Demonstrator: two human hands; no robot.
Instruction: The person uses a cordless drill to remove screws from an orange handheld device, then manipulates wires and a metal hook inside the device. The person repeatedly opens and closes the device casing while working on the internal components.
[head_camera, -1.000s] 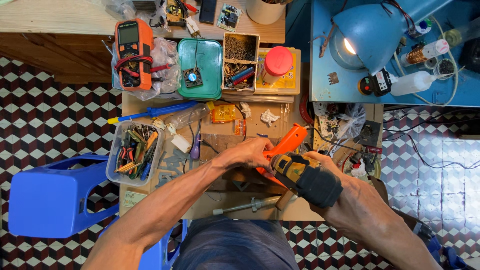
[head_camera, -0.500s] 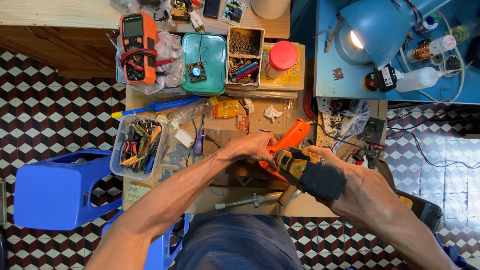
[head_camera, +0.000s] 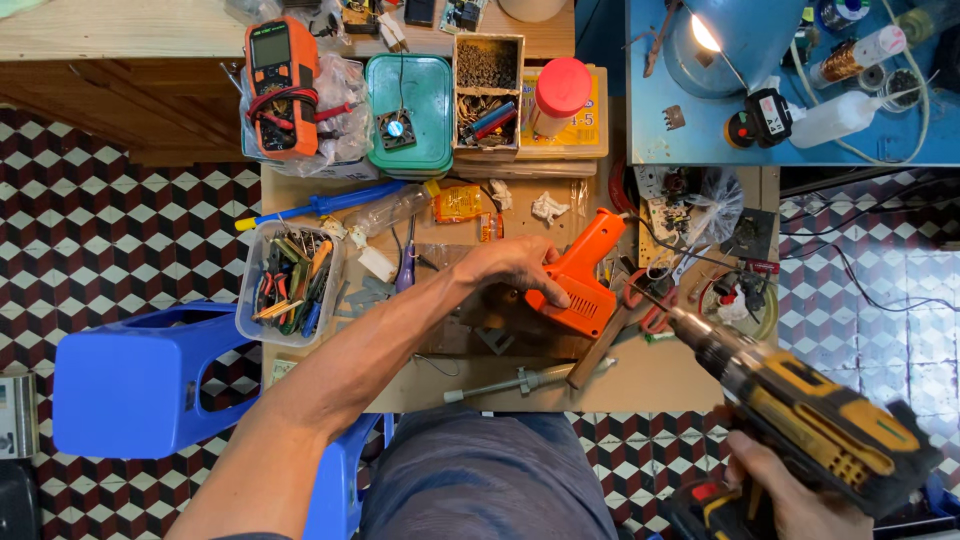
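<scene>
A person's left hand (head_camera: 515, 268) rests on an orange pistol-shaped tool (head_camera: 583, 280) at the middle of a cluttered wooden surface (head_camera: 640, 385), its grip closed loosely over the tool's left side, fingers wrapped onto the body. The orange tool lies flat, its long axis running from near right up to far right, handle end pointing away from the person. The right hand (head_camera: 790, 495), low at the near right edge and off the surface, has its grip shut firmly around the handle of a yellow-and-black cordless drill (head_camera: 800, 415). The drill's long axis slants from near right toward far left, its bit aimed at the orange tool but apart from it. The left hand is the nearer one. A clear tub of hand tools (head_camera: 288, 280) sits to the left; an orange multimeter (head_camera: 282, 85) lies far left.
</scene>
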